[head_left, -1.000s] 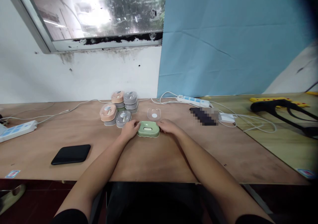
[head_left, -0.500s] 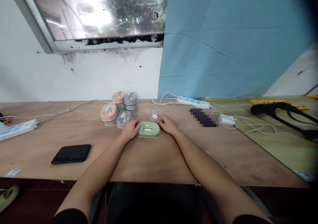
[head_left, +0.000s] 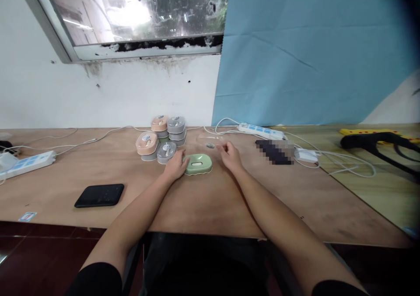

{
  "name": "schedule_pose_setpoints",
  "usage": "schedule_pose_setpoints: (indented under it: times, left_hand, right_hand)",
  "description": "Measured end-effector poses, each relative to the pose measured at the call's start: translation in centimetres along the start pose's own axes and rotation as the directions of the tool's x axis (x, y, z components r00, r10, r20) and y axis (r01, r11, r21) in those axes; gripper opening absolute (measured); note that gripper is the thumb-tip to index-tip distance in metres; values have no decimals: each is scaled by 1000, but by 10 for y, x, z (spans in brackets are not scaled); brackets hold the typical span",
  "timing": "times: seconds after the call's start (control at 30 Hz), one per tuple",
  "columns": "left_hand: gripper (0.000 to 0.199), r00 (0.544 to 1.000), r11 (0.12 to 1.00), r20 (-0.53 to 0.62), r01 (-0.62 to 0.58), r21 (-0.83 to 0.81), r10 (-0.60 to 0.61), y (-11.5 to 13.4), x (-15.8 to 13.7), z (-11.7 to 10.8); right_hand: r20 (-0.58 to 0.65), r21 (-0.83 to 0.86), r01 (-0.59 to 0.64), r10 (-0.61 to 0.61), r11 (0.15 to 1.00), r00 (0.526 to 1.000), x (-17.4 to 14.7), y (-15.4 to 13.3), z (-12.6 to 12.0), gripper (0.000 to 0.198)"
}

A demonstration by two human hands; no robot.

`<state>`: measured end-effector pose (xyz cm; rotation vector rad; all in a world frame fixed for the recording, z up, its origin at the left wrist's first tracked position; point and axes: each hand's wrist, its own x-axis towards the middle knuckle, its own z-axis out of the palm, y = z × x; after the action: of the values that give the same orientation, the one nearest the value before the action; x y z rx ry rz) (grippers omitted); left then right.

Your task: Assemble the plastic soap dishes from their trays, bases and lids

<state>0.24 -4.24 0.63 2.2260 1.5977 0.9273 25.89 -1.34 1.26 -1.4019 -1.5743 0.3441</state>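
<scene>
Head view, read from left to right: at the left edge of the frame we see a white power strip (head_left: 29, 165), and in the lower left a black phone (head_left: 99, 195) lying flat on the wooden table (head_left: 210, 213). Left of centre stand stacked peach and grey boxes (head_left: 147, 143), each top one under a transparent top. Just beside them, the left hand (head_left: 176, 165) touches the left end of the green box (head_left: 198, 164), thumb at its rim; we cannot tell whether its fingers close on it. This box sits uncovered at the centre of the frame, a pale slot in its top. Behind it we note a clear cover (head_left: 210, 141), its right edge pinched in the narrow grip of the right hand (head_left: 230, 156). Right of centre lie a second power strip (head_left: 260, 131), a pixelated dark object (head_left: 274, 152) and a white adapter (head_left: 306, 155); at far right, a black frame-like object (head_left: 370, 142).
</scene>
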Motion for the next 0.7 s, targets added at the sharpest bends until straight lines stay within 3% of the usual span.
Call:
schedule_pose_setpoints:
  times: [0.13,0.3,0.43,0.53,0.7]
  left_hand:
    - [61,995,996,-63,-83,-35,81,5,-2,-3]
    - [58,976,979,-88,-202,-40,198,6,-2,-4]
    - [55,971,977,-147,-200,-74,187,2,0,-2]
    - [57,975,977,-125,-194,-87,182,3,-1,-3]
    - [86,985,985,-28,-174,-24,173,9,-6,-5]
  right_hand:
    - [112,220,-30,5,975,994,-6,-9,6,49]
    - [247,228,-65,7,972,969,-12,-21,12,55]
    - [306,137,-82,36,987,951,-12,-26,10,59]
    - [308,4,-58,53,998,950,-11,-27,7,62]
    - [340,-287,91,13,953,940,-13,-35,3,64]
